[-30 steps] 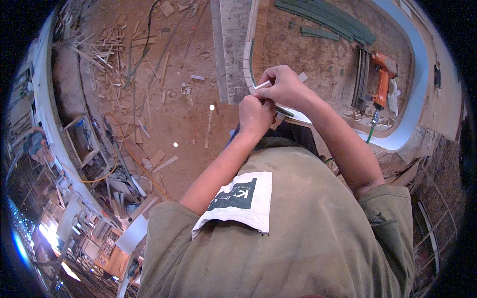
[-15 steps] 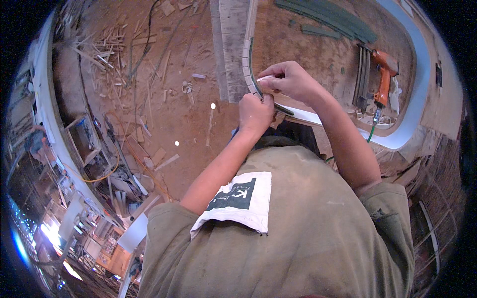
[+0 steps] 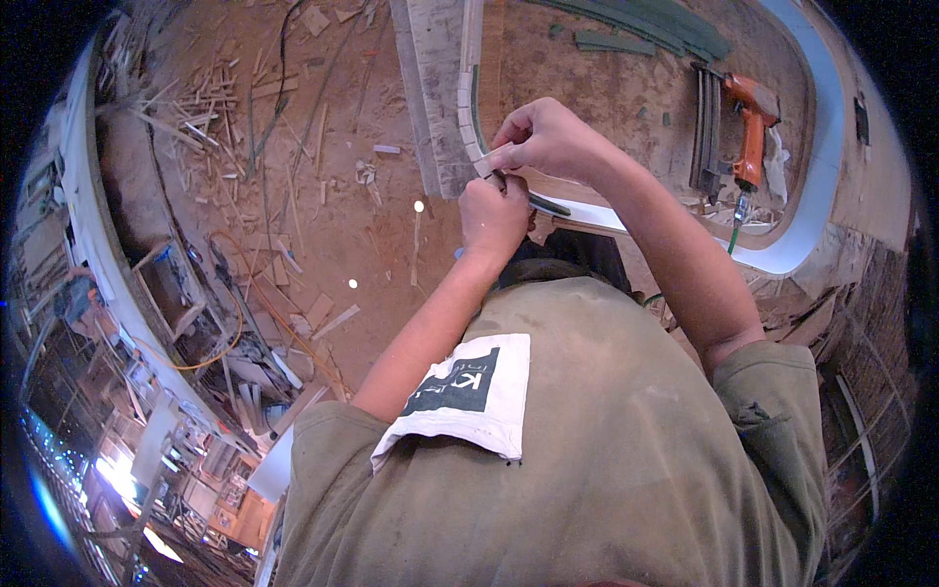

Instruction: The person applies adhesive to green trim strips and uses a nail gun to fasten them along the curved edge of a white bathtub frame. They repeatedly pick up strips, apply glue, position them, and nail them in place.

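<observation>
My right hand (image 3: 556, 143) pinches a small pale flat piece (image 3: 499, 159) between thumb and fingertips. The piece lies against the bend of a curved edge (image 3: 467, 115) lined with several short pale segments. Just below, my left hand (image 3: 493, 217) is closed at the end of this row, its fingers wrapped at the edge beside a dark green strip (image 3: 550, 205). Part of that strip is hidden behind the hand. My two hands almost touch.
An orange nail gun (image 3: 751, 132) with a green hose lies on the board at right, inside a curved white-edged frame (image 3: 827, 147). Green strips (image 3: 665, 24) lie at the far side. Wood scraps (image 3: 210, 108) litter the floor on the left, near an orange cord (image 3: 284, 318).
My right hand has brought the pale piece down onto the curved edge, close to my left hand's fingers. The whole view has shifted slightly.
</observation>
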